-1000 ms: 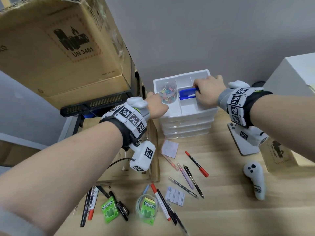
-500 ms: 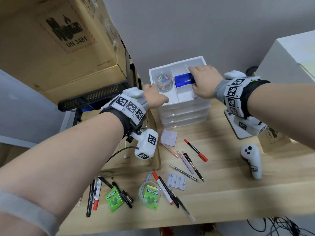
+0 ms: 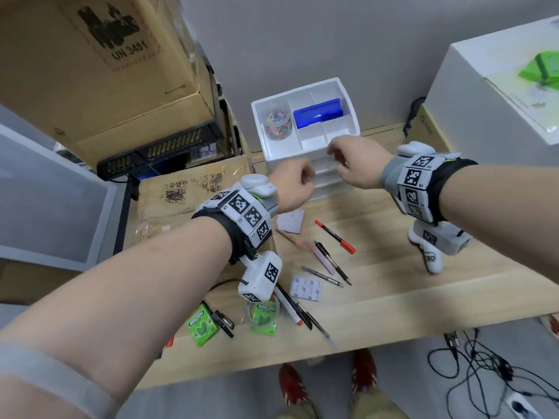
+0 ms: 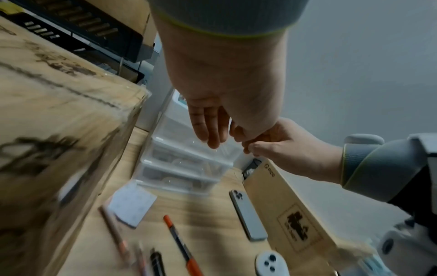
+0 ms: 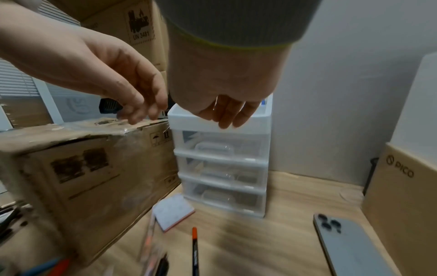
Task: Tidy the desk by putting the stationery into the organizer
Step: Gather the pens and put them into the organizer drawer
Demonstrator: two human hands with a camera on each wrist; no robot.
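White organizer (image 3: 314,143), 3 clear drawers. Blue box (image 3: 317,111) in top tray; multicolour clips (image 3: 277,124) in clear tub. Light wood desk (image 3: 393,285). Pen with red cap (image 3: 334,236); lilac pen (image 3: 323,260); black pen (image 3: 332,261). 2 green gum packs (image 3: 202,324). Pale pink notepad (image 3: 291,221). White controller (image 3: 431,260). Black-and-white square-patterned wristbands (image 3: 246,214). Brown cardboard box (image 3: 99,65), black print. Blue-grey phone (image 5: 354,246).
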